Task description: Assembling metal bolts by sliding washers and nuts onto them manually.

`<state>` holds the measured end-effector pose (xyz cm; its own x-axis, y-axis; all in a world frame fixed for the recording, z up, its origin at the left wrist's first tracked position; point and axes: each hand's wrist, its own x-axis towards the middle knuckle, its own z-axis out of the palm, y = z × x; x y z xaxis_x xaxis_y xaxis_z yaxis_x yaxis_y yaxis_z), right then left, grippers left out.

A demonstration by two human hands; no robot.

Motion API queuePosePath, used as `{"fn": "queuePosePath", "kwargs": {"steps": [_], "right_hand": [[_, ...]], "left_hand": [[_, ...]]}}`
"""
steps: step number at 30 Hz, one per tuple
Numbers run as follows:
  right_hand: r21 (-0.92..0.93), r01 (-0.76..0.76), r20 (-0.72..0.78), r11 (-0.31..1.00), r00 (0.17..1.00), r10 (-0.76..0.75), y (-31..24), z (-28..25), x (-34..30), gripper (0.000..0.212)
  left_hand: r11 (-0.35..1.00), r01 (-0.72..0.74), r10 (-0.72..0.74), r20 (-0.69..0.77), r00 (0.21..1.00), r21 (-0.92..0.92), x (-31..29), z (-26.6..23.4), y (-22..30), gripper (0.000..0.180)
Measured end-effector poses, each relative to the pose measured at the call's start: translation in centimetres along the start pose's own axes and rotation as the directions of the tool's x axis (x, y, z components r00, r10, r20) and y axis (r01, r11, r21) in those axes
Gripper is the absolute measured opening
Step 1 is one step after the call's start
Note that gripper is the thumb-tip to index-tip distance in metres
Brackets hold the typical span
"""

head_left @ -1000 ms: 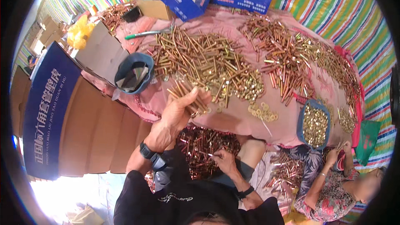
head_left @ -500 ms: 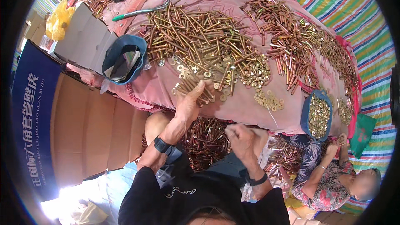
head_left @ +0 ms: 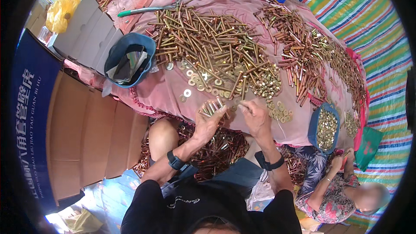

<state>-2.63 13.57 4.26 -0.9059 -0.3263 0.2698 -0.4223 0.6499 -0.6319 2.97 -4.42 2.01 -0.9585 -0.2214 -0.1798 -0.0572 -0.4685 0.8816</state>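
My left hand (head_left: pixel 208 125) is closed round a small bundle of brass-coloured metal bolts (head_left: pixel 212 107), held tilted just above the near edge of the cloth-covered table. Close to its right, my right hand (head_left: pixel 258 119) has thumb and fingers pinched together; whatever is between them is too small to make out. Beyond both hands spreads a large heap of long bolts (head_left: pixel 203 34). Loose flat washers (head_left: pixel 200 87) lie in front of that heap. A cluster of hex nuts (head_left: pixel 265 84) sits to their right, with another patch of washers (head_left: pixel 281 112) nearer me.
At left stand a blue tub (head_left: pixel 149 67) with dark items inside and an opened carton (head_left: pixel 86 125). A blue basket of nuts (head_left: pixel 327 130) is at right, beside a co-worker (head_left: pixel 333 195). More bolts (head_left: pixel 307 56) cover the right side; others (head_left: pixel 212 149) lie below the table edge.
My left hand has drawn the bolts back toward me, off the washers, and turned them more upright. My right hand has risen from near my lap to beside the bundle.
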Motion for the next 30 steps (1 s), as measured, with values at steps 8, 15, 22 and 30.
{"fn": "queuePosePath", "kwargs": {"steps": [8, 15, 22, 30], "right_hand": [[-0.090, 0.097, 0.156, 0.991, 0.984, -0.083, -0.5, 0.7, 0.1, 0.026], [0.136, -0.328, 0.124, 0.935, 0.942, 0.313, 1.2, 0.4, -0.6, 0.021], [0.572, -0.489, 0.070, 0.658, 0.829, 0.556, 4.8, -2.2, -0.8, 0.020], [0.793, -0.398, 0.127, 0.462, 0.849, 0.513, 3.1, -4.2, -0.8, 0.020]], "left_hand": [[0.991, -0.119, 0.122, -0.058, 0.991, 0.059, 0.7, 0.1, -0.8, 0.029], [0.987, -0.156, 0.155, 0.017, 0.988, 0.029, 0.6, 1.5, -3.0, 0.026], [0.994, -0.104, 0.101, 0.088, 0.991, 0.025, 0.7, 3.6, -2.9, 0.025], [0.958, -0.226, 0.186, 0.219, 0.958, 0.178, 1.5, 4.6, -3.6, 0.014]]}}
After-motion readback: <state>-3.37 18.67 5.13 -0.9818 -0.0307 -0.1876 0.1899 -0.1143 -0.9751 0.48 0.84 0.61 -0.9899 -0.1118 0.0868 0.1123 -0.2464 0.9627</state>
